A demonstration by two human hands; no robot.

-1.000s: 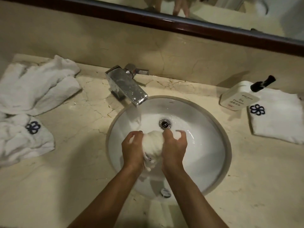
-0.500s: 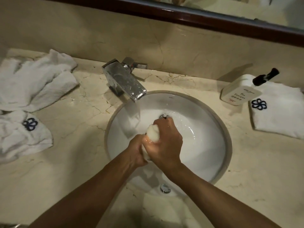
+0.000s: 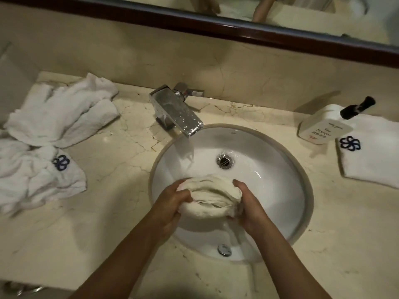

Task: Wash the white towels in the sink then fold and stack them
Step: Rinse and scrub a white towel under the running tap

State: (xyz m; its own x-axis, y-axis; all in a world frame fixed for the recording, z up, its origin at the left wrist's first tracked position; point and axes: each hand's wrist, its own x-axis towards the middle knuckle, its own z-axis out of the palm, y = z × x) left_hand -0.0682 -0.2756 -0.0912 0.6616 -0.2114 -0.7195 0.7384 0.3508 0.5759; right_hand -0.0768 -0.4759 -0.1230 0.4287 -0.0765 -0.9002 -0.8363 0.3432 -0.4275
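Note:
A wet, bunched white towel [image 3: 212, 195] hangs over the round white sink [image 3: 278, 203]. My left hand [image 3: 172, 201] grips its left end and my right hand [image 3: 248, 208] grips its right end, fingers curled into the cloth. Water runs from the chrome faucet [image 3: 177, 113] into the basin near the drain [image 3: 224, 161]. On the counter at the left lie two crumpled white towels [image 3: 62, 113], the nearer one [image 3: 32, 180] showing a dark blue flower logo. A folded white towel [image 3: 373, 156] with the same logo lies flat at the right.
A white soap dispenser [image 3: 323, 126] with a black pump stands at the back right, partly on the folded towel. A dark-framed mirror [image 3: 216, 24] runs along the wall above the marble counter [image 3: 118, 212]. An overflow fitting [image 3: 224, 250] sits at the sink's near wall.
My hands were pressed together around a tightly squeezed towel; they have moved apart and the towel has spread into a wider bundle between them.

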